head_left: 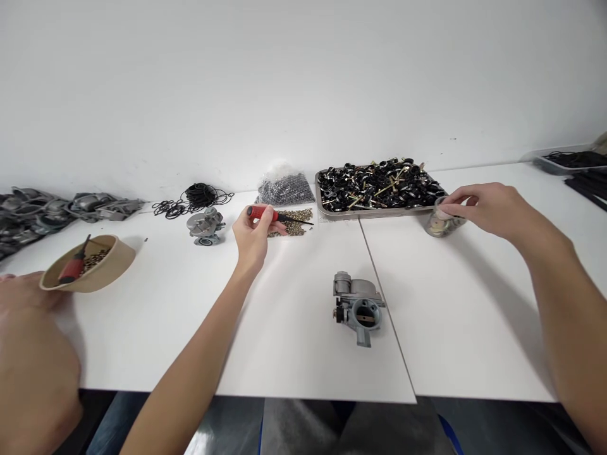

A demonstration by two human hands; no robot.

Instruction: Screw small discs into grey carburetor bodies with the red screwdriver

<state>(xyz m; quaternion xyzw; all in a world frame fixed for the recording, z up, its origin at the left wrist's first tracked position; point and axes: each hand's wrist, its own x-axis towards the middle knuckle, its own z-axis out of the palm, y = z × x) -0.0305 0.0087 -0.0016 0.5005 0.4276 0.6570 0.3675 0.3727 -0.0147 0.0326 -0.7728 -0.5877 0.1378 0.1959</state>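
Observation:
My left hand (253, 237) is wrapped round a red-handled screwdriver (266, 213), its dark shaft pointing right above a spread of small brass parts (298, 225). On the right, my right hand (474, 205) is at the mouth of a clear jar (437, 226); its fingertips are pinched at the opening, and what they hold is too small to make out. Between my arms, a grey metal carburetor (361, 306) rests on the white table (294, 341). A second carburetor (205, 226) sits to the left of my left hand.
A metal tray (339, 215) of black parts stands by the wall, beside a bag of small grey parts (284, 188). Black rings (199, 196) and grey castings (102, 205) lie left. Another person's hand (28, 291) touches a beige bowl (114, 268) holding a screwdriver.

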